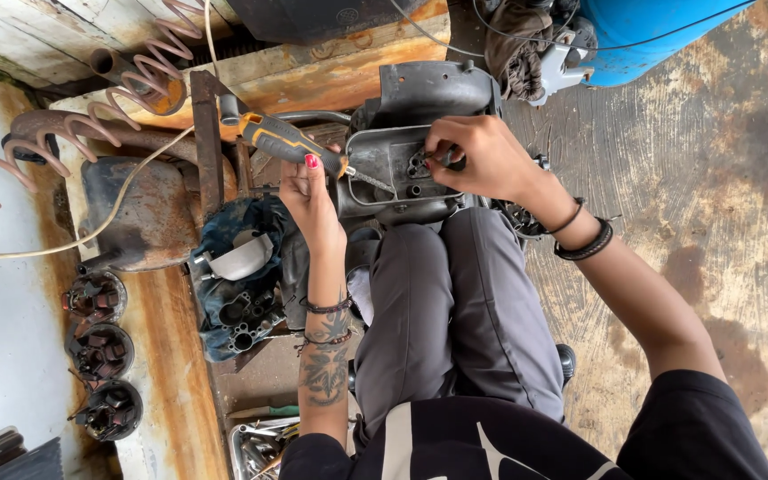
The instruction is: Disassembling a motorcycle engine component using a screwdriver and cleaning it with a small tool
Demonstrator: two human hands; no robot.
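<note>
Your left hand (306, 197) was wrapped around the yellow-and-grey handle of a screwdriver (288, 140), fingers (311, 164) clamped on the grip, with the shaft running past your fingertips toward the grey metal casing (390, 173) that rested against your knees. Your right hand (482, 160) sat on the casing's open face, its fingers (442, 153) pinched together on a small dark part at the cluster of holes there; what that part was could not be made out. The casing lay between the two hands, just beyond the left fingertips and directly beneath the right ones. Behind your left wrist, a blue cloth (233, 240) held a pale curved cover (244, 258) and a dark carburettor-like body (246, 320). Beyond the left fingers, a coiled hose (91, 124) stretched over rusted pipes (126, 89) and worn wooden boards. Three round wound coil assemblies (100, 356) stood in a row on the surface, well apart from the left hand. A tray of loose tools (260, 444) lay beside your left elbow. Black bands (585, 244) circled your right wrist.
</note>
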